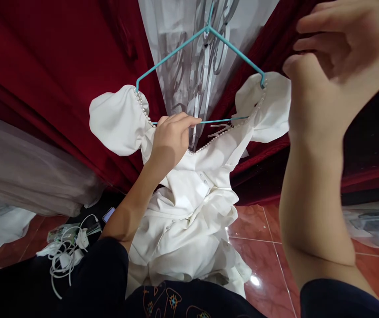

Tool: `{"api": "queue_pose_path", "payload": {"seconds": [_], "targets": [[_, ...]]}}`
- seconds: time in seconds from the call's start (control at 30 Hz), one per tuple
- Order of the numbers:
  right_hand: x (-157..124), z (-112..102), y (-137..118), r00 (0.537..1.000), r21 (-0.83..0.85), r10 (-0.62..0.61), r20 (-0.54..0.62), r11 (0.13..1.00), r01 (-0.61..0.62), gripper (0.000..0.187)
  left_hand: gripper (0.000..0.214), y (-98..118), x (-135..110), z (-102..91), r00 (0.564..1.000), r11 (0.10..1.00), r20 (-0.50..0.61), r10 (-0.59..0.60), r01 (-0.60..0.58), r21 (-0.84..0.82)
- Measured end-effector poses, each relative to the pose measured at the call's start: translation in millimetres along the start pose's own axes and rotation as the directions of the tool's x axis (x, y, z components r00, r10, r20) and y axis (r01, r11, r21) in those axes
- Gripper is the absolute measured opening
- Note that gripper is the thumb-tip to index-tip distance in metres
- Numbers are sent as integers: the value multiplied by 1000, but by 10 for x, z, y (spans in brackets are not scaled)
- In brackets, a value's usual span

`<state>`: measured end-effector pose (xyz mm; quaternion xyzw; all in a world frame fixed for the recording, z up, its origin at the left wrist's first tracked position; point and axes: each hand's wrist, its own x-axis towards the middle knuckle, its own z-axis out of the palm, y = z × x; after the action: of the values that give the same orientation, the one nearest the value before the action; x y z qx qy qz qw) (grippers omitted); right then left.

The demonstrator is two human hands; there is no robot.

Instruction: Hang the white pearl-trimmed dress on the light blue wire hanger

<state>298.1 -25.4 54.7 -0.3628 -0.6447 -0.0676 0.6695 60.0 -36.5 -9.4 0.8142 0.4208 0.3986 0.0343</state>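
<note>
A white dress with puffed sleeves and a pearl-trimmed neckline hangs on a teal wire hanger. My left hand is closed on the dress's neckline next to the hanger's bottom bar, fingers curled over the edge. My right hand is raised close to the camera at the upper right. Its fingers are loosely curled beside the right puffed sleeve and the red curtain. Whether it grips anything is hidden by the hand itself.
Dark red curtains hang on both sides of a sheer white patterned curtain. Glossy red floor tiles lie below. White cables and chargers and a phone lie at lower left. Grey fabric lies at left.
</note>
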Motion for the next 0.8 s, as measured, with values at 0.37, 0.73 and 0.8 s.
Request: {"api": "queue_pose_path", "payload": {"seconds": [0.37,0.73,0.8], "targets": [[-1148,408,231,926,-226,-99,366,955,191,39,42,-106,-96,2,941,995,-330,68,-89,-50],[-1111,364,288,925,-198,-117,361,960,198,39,46,-894,194,-651,882,992,-456,-116,84,-92],[-1072,319,318,919,-196,-131,371,957,215,38,43,-926,206,-713,856,984,-487,-172,126,-126]]}}
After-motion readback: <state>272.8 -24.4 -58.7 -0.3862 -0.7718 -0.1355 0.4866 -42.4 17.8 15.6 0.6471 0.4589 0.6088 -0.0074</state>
